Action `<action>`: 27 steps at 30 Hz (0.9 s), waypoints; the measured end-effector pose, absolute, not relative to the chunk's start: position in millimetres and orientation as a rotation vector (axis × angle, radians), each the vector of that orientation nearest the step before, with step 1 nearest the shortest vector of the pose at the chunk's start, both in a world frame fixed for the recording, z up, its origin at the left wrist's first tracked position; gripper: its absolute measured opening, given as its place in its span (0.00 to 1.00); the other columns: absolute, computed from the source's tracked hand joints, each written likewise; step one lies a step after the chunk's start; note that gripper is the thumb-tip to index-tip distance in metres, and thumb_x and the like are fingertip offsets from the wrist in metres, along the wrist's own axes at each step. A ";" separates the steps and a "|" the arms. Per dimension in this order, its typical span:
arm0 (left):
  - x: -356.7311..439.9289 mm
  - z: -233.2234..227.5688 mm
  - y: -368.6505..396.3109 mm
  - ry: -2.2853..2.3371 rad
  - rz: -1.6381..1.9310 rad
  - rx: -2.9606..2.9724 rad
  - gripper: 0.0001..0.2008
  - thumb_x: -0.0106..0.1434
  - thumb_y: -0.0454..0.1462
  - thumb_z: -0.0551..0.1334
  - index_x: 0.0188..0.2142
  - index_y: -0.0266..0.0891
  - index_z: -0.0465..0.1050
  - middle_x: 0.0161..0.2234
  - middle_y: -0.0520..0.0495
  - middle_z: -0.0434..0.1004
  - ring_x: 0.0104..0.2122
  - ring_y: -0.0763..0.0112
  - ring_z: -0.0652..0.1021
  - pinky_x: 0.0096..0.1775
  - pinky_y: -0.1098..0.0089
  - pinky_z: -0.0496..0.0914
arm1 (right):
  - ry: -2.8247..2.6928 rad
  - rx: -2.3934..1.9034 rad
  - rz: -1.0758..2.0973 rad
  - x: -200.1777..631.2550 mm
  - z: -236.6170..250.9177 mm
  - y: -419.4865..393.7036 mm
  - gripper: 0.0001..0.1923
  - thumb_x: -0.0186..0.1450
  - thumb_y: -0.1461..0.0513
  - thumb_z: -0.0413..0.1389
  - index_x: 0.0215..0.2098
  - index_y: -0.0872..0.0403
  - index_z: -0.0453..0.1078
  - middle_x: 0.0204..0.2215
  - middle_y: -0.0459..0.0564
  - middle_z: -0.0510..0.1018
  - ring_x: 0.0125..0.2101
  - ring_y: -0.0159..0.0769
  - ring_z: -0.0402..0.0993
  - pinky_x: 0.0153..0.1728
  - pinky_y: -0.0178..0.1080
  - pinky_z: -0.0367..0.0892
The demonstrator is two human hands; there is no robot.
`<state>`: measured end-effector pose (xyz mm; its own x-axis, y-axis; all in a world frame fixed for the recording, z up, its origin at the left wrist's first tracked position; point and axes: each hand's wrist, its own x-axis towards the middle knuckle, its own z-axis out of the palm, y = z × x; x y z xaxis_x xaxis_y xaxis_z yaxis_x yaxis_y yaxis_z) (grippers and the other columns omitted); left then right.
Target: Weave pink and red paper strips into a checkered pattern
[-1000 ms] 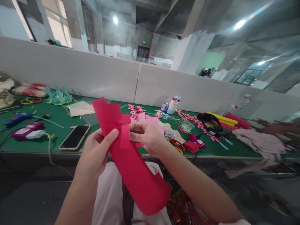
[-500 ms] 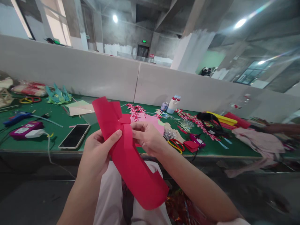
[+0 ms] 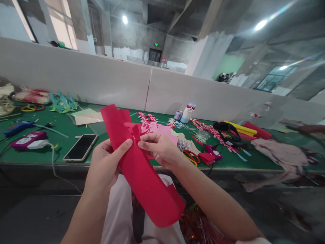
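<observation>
Head view. The left hand (image 3: 106,162) and right hand (image 3: 158,149) both pinch a long red paper strip (image 3: 142,173) in front of the body. Left grip: thumb pressed on the strip's face, fingers behind it. Right grip: fingertips clamp a small folded flap at the strip's right edge. The strip is thin, matte and curved; above the grip it ends in notches, below it bows down to a rounded end over the lap. Beyond the grip lies the green tabletop (image 3: 63,135), with a phone (image 3: 80,147) left of the grip and scissors (image 3: 191,157) right of it.
</observation>
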<state>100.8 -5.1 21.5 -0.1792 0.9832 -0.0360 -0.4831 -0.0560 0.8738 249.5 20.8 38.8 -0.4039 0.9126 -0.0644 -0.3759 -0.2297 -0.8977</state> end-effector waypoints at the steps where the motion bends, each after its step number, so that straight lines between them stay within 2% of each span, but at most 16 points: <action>1: 100.9 21.5 -4.8 0.937 1.551 0.743 0.17 0.39 0.40 0.76 0.29 0.37 0.77 0.21 0.50 0.78 0.20 0.69 0.78 0.22 0.73 0.73 | -1.064 -0.772 1.776 249.1 38.7 20.8 0.17 0.41 0.60 0.73 0.24 0.57 0.74 0.22 0.42 0.78 0.24 0.27 0.75 0.28 0.31 0.71; 5: 101.8 22.3 -5.2 0.906 1.575 0.744 0.16 0.40 0.40 0.76 0.29 0.37 0.77 0.20 0.51 0.78 0.20 0.69 0.78 0.22 0.74 0.74 | -1.082 -0.740 1.753 247.4 38.6 20.0 0.19 0.39 0.58 0.73 0.24 0.57 0.73 0.21 0.41 0.77 0.22 0.25 0.73 0.26 0.29 0.69; 13: 105.2 24.2 -6.3 0.912 1.569 0.703 0.16 0.41 0.39 0.75 0.30 0.37 0.78 0.23 0.49 0.80 0.20 0.69 0.78 0.24 0.71 0.75 | -1.202 -0.728 1.647 248.8 35.8 18.6 0.14 0.47 0.58 0.70 0.26 0.55 0.73 0.24 0.41 0.76 0.26 0.26 0.72 0.31 0.31 0.69; 20: 102.7 21.3 -4.2 0.911 1.596 0.746 0.15 0.41 0.39 0.75 0.29 0.36 0.78 0.23 0.49 0.80 0.22 0.69 0.79 0.25 0.73 0.75 | -1.180 -0.729 1.706 253.2 35.7 20.9 0.19 0.41 0.56 0.73 0.26 0.56 0.75 0.23 0.42 0.78 0.25 0.25 0.72 0.30 0.30 0.69; 27: 102.5 24.4 -4.0 0.935 1.604 0.760 0.15 0.42 0.40 0.75 0.29 0.36 0.77 0.25 0.47 0.81 0.23 0.67 0.79 0.25 0.71 0.75 | -1.226 -0.718 1.659 252.2 35.3 21.0 0.17 0.43 0.56 0.72 0.25 0.55 0.73 0.23 0.41 0.76 0.25 0.25 0.72 0.29 0.29 0.67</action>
